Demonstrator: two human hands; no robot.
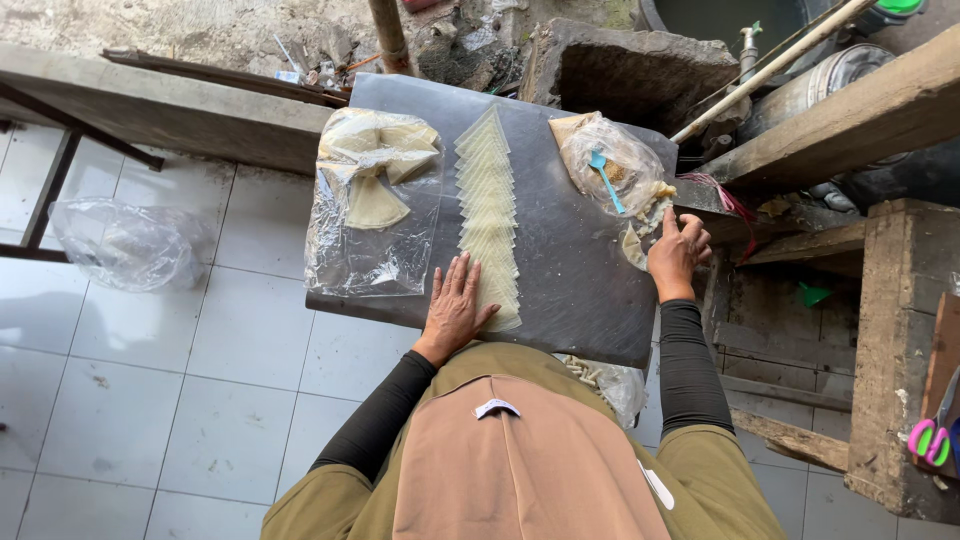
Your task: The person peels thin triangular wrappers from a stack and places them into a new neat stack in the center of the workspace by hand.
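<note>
A dark grey board lies in front of me. Down its middle runs an overlapping row of pale triangular wrappers. My left hand rests flat, fingers spread, on the near end of that row. My right hand is at the board's right edge, its fingers closed on a folded pale wrapper. Just beyond it sits a clear plastic bag of filling with a light blue spoon in it. On the board's left lies a clear bag with more pale wrappers.
A crumpled clear plastic bag lies on the white tiled floor at left. Rough wooden beams and a wooden stand crowd the right side. Pink and green scissors hang at far right. A stone trough stands behind the board.
</note>
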